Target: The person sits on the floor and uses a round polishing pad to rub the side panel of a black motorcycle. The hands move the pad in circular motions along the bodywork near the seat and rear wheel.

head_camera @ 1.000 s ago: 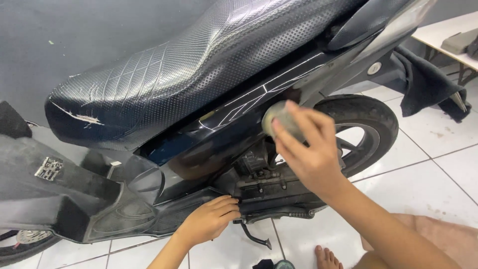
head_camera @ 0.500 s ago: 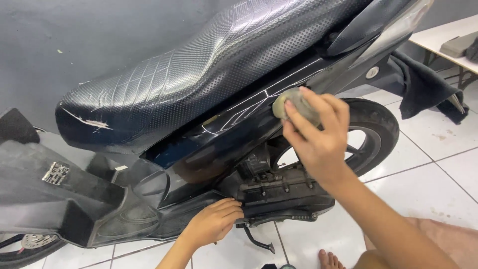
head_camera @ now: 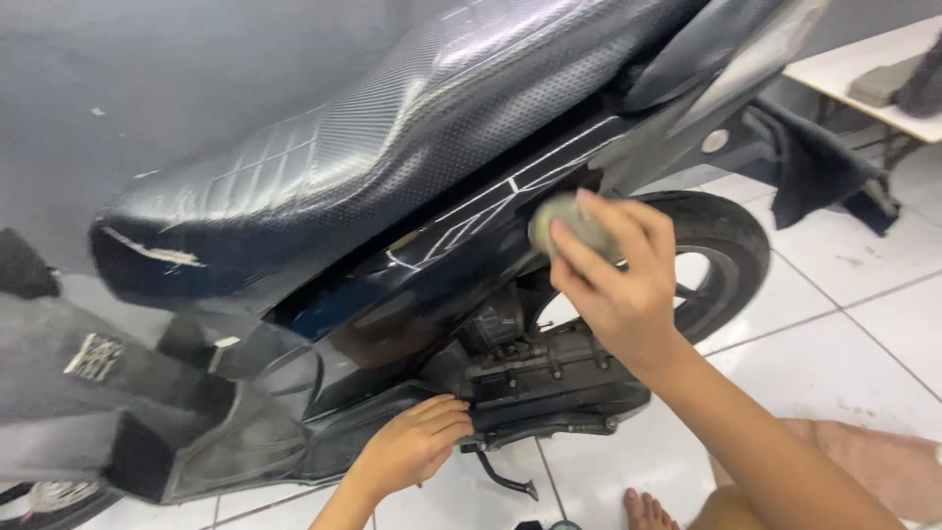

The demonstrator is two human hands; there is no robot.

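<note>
A dark scooter stands on a white tiled floor, its black textured seat [head_camera: 392, 147] across the upper view. My right hand [head_camera: 618, 285] presses a round grey-green sponge [head_camera: 561, 222] against the dark glossy side panel [head_camera: 461, 245] with white line graphics, just below the seat's rear. My left hand [head_camera: 412, 447] rests flat on the lower edge of the body near the footboard, holding nothing. The engine block [head_camera: 540, 373] sits between the two hands.
The rear wheel [head_camera: 721, 260] is behind my right hand. A side stand [head_camera: 505, 476] hangs under the engine. My bare foot [head_camera: 648, 510] is on the tiles [head_camera: 834, 353]. A white table [head_camera: 863, 79] stands at the far right, and a grey wall lies behind.
My right hand has slid the sponge up and toward the rear along the side panel. The left hand has kept its place on the lower body.
</note>
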